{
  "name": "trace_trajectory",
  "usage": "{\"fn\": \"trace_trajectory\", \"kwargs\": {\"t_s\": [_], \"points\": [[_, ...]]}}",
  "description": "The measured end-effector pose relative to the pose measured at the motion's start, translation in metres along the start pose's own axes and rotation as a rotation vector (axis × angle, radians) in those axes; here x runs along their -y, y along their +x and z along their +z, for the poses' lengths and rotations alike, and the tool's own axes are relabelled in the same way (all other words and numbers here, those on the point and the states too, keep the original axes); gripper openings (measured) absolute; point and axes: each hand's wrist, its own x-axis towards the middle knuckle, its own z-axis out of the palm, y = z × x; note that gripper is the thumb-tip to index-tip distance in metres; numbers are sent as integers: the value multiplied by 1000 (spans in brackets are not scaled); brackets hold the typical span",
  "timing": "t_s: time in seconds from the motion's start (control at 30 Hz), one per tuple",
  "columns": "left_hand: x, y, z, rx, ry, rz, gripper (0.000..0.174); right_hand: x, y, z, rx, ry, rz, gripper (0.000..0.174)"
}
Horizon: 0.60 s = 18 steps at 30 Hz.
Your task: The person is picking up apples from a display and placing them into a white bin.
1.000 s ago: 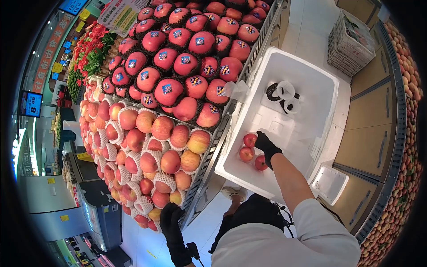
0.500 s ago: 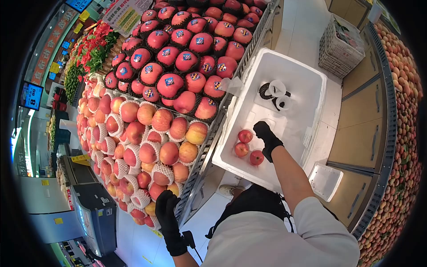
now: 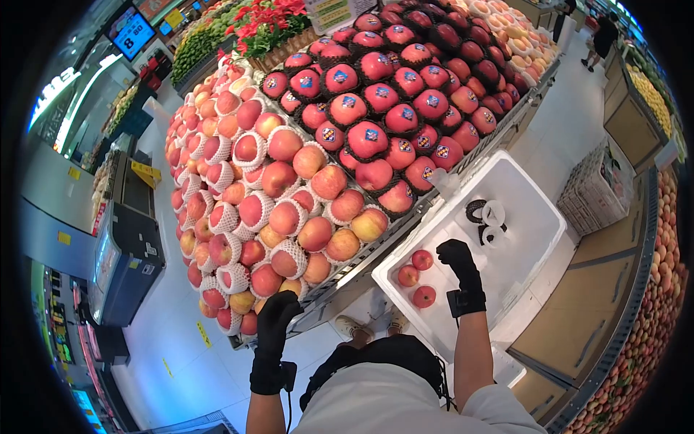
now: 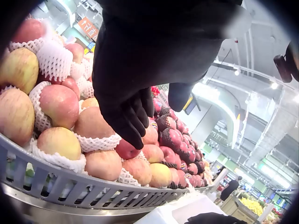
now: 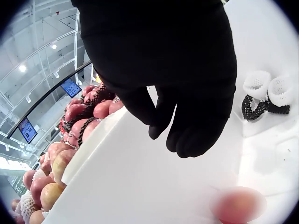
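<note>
My left hand (image 3: 278, 307), in a black glove, hangs at the bottom front of a heaped apple display (image 3: 289, 210). Its fingers (image 4: 133, 123) point loosely down just in front of apples in white foam nets (image 4: 58, 105) and hold nothing. My right hand (image 3: 457, 254), also gloved, hovers over a white foam box (image 3: 524, 231). Three bare red apples (image 3: 418, 276) lie in the box just left of that hand. Its fingers (image 5: 187, 130) hang loosely curled and empty, with a blurred apple (image 5: 238, 205) below them.
Black and white foam nets (image 3: 486, 215) lie at the box's far end. Dark-netted red apples (image 3: 383, 94) fill the upper display. A metal rail (image 4: 84, 189) edges the stand. Plastic crates (image 3: 596, 192), wooden cabinets (image 3: 593, 311) and a grey counter machine (image 3: 126, 239) surround the aisle.
My right hand has lifted off the three apples and drawn slightly to their right, holding nothing. My left hand has risen closer to the lowest apples. The head view has swung.
</note>
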Motion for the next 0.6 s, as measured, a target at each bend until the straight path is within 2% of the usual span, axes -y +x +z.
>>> {"fn": "trace_trajectory", "kwargs": {"t_s": [0.13, 0.17, 0.27, 0.3, 0.33, 0.4, 0.43, 0.53, 0.57, 0.6], "points": [[11, -9, -10, -51, -67, -7, 28, 18, -5, 7, 130, -123, -72, 12], [16, -11, -13, -58, -58, -6, 28, 21, -6, 11, 113, -126, -105, 12], [26, -19, -16, -80, -83, -30, 29, 31, -10, 22, 48, -50, 70, 21], [28, -21, -17, -90, -98, -41, 29, 32, -9, 21, 90, -101, 6, 25], [30, -24, -17, -95, -105, -46, 30, 34, -11, 24, 0, -113, 128, 29], [34, -27, -19, -102, -119, -55, 30, 26, -8, 20, -23, -129, 133, 32], [36, -29, -23, -94, -84, -58, 30, 17, -5, 20, -45, -296, -6, 35], [43, -31, -28, -97, -112, -47, 30, 3, -6, 19, 15, -245, -81, 38], [44, -31, -29, -100, -128, -54, 30, -19, 7, 11, -20, -844, -668, 37], [46, -31, -29, -101, -145, -63, 30, -16, 3, 14, 3, -796, -576, 37]]}}
